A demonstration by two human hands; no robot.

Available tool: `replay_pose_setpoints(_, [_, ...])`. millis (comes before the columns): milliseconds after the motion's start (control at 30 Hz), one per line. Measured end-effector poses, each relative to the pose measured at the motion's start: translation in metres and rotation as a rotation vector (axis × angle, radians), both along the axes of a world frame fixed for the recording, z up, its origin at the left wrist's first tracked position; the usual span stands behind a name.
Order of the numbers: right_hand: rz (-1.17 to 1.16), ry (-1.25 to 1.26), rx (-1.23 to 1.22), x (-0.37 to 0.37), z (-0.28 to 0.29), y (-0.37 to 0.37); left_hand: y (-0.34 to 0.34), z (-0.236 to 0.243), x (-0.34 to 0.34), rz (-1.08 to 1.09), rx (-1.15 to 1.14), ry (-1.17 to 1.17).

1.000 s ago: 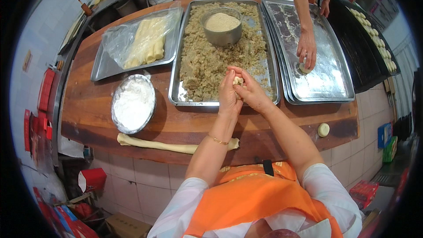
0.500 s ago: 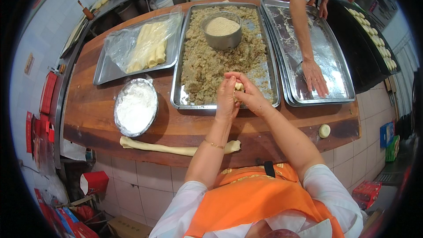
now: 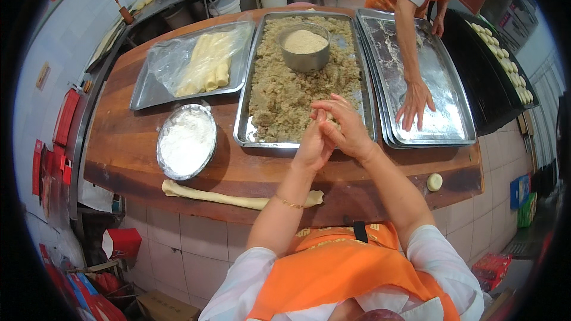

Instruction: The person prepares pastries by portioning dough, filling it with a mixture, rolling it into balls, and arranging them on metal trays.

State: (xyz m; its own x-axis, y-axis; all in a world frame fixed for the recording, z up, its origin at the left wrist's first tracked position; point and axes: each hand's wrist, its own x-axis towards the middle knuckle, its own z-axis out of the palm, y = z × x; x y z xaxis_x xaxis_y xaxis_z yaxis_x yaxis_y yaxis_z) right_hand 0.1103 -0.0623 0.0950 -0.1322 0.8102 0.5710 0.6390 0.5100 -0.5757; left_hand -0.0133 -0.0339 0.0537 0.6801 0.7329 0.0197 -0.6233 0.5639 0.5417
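Note:
My left hand (image 3: 316, 142) and my right hand (image 3: 350, 128) are pressed together above the near edge of a metal tray (image 3: 275, 144) of crumbly filling (image 3: 273, 95). Between the palms is a small piece of pale dough (image 3: 331, 121), mostly hidden by my fingers. Below my left forearm, a long dough rope (image 3: 220, 196) lies along the table's near edge. One round dough ball (image 3: 435, 182) rests alone at the right. A metal bowl of white flour (image 3: 187, 142) stands to the left of the tray.
A pot of pale crumbs (image 3: 304, 53) sits in the filling. At left, another tray (image 3: 140, 98) bears dough rolls (image 3: 208, 62) under plastic. A co-worker's hand (image 3: 416, 104) touches stacked trays (image 3: 443, 125) at right. Beyond them, a black tray (image 3: 470, 77) holds several dough pieces.
My right hand's fingers have spread and turned over the left hand, covering more of the dough. The co-worker's hand has slid left across the tray.

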Motion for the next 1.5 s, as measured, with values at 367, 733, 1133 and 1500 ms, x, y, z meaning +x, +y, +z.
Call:
replay_pose_setpoints(367, [-0.002,0.168,-0.067,-0.011,0.022,-0.024,-0.033,0.023,-0.002,0.027,-0.079,0.070])
replay_pose_setpoints(733, [0.021,0.290,0.107,-0.026,0.016,-0.030,-0.031,0.013,-0.030,-0.019,0.182,0.162])
replay_pose_setpoints(1133, [0.081,0.261,-0.074,-0.017,0.015,-0.042,-0.044,0.001,-0.025,-0.026,0.231,0.151])
replay_pose_setpoints(1500, [0.054,0.381,-0.018,-0.037,0.020,-0.038,-0.050,0.024,-0.038,0.096,0.322,0.317])
